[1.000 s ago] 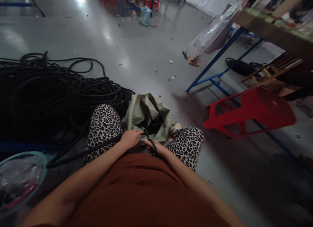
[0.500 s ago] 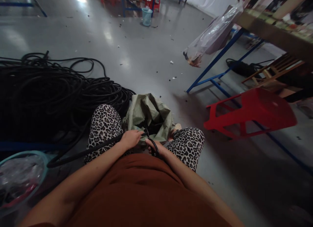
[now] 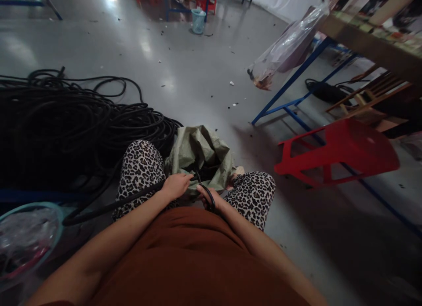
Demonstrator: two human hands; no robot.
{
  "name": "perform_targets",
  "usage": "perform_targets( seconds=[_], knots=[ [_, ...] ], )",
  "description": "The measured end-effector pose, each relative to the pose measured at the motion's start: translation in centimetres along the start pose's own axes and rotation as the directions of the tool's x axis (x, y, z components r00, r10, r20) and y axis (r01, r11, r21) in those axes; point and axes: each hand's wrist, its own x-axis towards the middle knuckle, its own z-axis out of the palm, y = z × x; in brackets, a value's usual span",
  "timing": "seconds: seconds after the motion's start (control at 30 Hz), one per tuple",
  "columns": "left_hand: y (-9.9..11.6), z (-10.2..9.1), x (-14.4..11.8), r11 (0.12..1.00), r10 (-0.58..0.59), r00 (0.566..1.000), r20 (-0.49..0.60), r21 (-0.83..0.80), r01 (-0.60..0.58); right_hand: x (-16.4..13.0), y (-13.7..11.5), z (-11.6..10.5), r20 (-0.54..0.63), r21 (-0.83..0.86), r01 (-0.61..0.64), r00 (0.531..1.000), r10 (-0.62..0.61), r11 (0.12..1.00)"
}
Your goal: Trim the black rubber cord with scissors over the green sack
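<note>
While you sit over the green woven sack point(image 3: 201, 152) | your left hand point(image 3: 176, 185) grips the thick black rubber cable point(image 3: 108, 205) across your left knee | your right hand point(image 3: 211, 198) closes on black-handled scissors point(image 3: 206, 191) | cable pile point(image 3: 66, 130) lies left

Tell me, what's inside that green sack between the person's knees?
The green sack stands open, and its mouth shows dark black pieces, seemingly bits of black cable. The left hand and right hand cover its near edge; folded cloth hides anything deeper.
</note>
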Motion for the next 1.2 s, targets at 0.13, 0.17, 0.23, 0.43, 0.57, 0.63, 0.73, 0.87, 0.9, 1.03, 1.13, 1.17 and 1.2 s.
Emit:
perform_targets(
  seconds=[0.13, 0.17, 0.23, 0.43, 0.57, 0.63, 0.73, 0.87, 0.9, 1.03, 1.13, 1.17, 1.2],
  knots=[
    [0.1, 0.0, 0.0, 1.0, -0.005, 1.0, 0.003, -0.001, 0.005, -0.1, -0.1, 0.1, -0.013, -0.046, -0.005, 1.0, 0.004, 0.999],
    [0.1, 0.0, 0.0, 1.0, -0.007, 1.0, 0.0, 0.0, 0.007, -0.1, -0.1, 0.1, -0.016, -0.055, -0.003, 1.0, 0.002, 0.998],
    [0.1, 0.0, 0.0, 1.0, -0.01, 1.0, -0.007, 0.001, 0.01, 0.1, 0.0, 0.1, -0.033, -0.071, -0.002, 0.999, -0.001, 0.997],
    [0.1, 0.0, 0.0, 0.999, -0.03, 0.999, -0.017, -0.027, 0.03, 0.2, 0.1, 0.1, -0.039, -0.04, 0.017, 0.999, -0.019, 0.999],
    [0.2, -0.1, 0.1, 0.999, -0.039, 0.999, -0.017, -0.038, 0.038, -0.2, -0.1, 0.2, -0.042, -0.044, 0.05, 0.998, -0.052, 0.998],
    [0.2, -0.1, 0.0, 0.999, -0.034, 0.999, -0.013, -0.032, 0.034, -0.2, -0.1, 0.2, -0.044, -0.067, 0.059, 0.997, -0.062, 0.996],
    [0.2, -0.1, 0.0, 1.0, -0.018, 1.0, -0.011, -0.017, 0.018, 0.0, 0.1, 0.1, -0.054, -0.11, 0.072, 0.995, -0.078, 0.991],
    [0.3, -0.1, 0.0, 0.999, -0.024, 1.0, 0.003, -0.028, 0.025, 0.5, 0.7, 0.0, -0.074, -0.18, 0.084, 0.992, -0.098, 0.98],
    [0.3, -0.1, 0.0, 0.999, -0.03, 1.0, 0.007, -0.032, 0.03, 0.6, 0.8, 0.0, -0.078, -0.197, 0.086, 0.992, -0.103, 0.977],
    [0.3, -0.1, 0.0, 0.999, -0.03, 0.999, 0.019, -0.042, 0.03, 0.6, 0.9, 0.0, -0.089, -0.23, 0.097, 0.989, -0.12, 0.968],
    [0.1, 0.0, 0.1, 0.999, -0.025, 0.999, 0.025, -0.033, 0.026, 0.5, 0.9, 0.0, -0.096, -0.266, 0.108, 0.986, -0.138, 0.958],
    [0.1, 0.0, 0.1, 0.999, -0.023, 0.999, 0.026, -0.025, 0.023, 0.5, 1.0, -0.1, -0.098, -0.271, 0.114, 0.985, -0.145, 0.956],
    [0.1, 0.1, 0.2, 1.0, -0.019, 0.999, 0.028, -0.017, 0.02, 0.5, 1.0, -0.1, -0.1, -0.27, 0.118, 0.984, -0.15, 0.955]
  ],
)
